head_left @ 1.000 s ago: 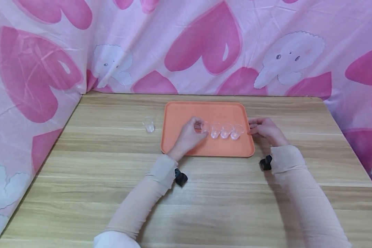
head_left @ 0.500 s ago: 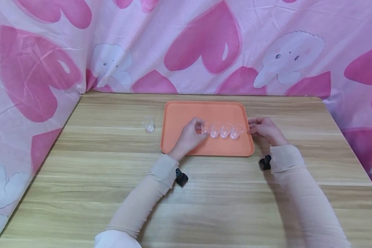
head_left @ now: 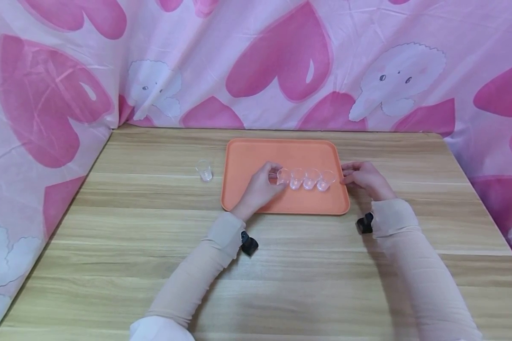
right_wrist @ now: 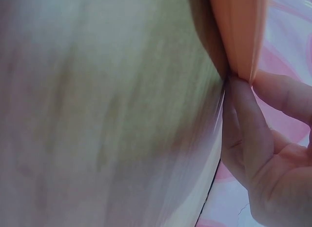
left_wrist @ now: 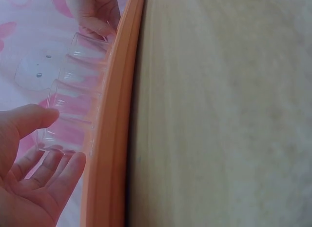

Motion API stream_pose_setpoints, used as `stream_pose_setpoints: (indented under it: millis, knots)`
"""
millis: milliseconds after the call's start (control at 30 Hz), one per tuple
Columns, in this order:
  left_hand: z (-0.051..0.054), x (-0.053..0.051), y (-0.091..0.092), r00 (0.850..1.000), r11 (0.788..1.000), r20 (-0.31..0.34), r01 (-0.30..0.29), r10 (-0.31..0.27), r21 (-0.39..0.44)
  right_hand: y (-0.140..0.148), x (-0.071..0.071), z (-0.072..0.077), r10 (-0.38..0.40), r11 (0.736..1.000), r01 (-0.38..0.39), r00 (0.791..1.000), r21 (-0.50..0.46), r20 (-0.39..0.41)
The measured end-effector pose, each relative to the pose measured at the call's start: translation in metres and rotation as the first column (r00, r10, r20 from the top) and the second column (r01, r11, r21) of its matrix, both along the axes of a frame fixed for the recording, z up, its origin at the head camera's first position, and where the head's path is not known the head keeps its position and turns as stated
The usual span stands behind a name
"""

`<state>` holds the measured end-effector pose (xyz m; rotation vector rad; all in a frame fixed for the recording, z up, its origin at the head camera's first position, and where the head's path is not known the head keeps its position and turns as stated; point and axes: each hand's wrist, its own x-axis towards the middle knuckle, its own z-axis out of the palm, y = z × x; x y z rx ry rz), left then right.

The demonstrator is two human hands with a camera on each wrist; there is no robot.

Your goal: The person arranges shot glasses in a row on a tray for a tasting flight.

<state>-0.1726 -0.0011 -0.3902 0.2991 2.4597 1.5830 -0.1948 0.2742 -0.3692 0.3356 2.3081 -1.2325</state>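
Several small clear plastic cups stand upright in a row on the orange tray (head_left: pixel 277 151). The cup at the row's left end (head_left: pixel 283 177) is between the thumb and fingers of my left hand (head_left: pixel 262 187), which grips it from the left side. In the left wrist view, that cup (left_wrist: pixel 66 136) sits close against its neighbour. My right hand (head_left: pixel 364 179) pinches the tray's right edge. Up close in the right wrist view, its thumb and fingers meet at the tray's rim (right_wrist: pixel 241 46). Another clear cup (head_left: pixel 205 170) stands on the table left of the tray.
The tray lies on a wood-grain table (head_left: pixel 303 270). A pink curtain (head_left: pixel 213 61) with hearts and cartoon animals hangs behind and at both sides of the table. Each wrist wears a small black camera (head_left: pixel 249 244).
My left hand and the cup in it have barely moved, with the cup now slightly closer to the row. The right hand stays at the tray's edge.
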Motion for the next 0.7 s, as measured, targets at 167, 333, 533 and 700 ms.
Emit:
stream_pose_setpoints:
  millis: [167,333,533,700]
  knots:
    - [0.001,0.001,-0.002,1.0,1.0,-0.005,0.019,-0.018,0.012,0.0,-0.001,-0.002,0.001,1.0,-0.001,1.0,0.011,0.005]
    - [0.007,0.001,-0.01,0.999,1.0,-0.029,0.018,-0.018,0.026,0.0,-0.001,-0.003,0.002,1.0,-0.002,1.0,0.001,0.002]
    - [0.022,-0.001,-0.032,0.998,1.0,-0.067,-0.015,0.017,0.027,0.002,-0.001,-0.003,0.016,1.0,-0.016,1.0,-0.015,-0.016]
    - [0.033,-0.003,-0.057,0.99,0.995,-0.119,-0.07,0.079,0.075,0.002,-0.001,-0.003,0.019,1.0,-0.019,1.0,-0.013,-0.02]
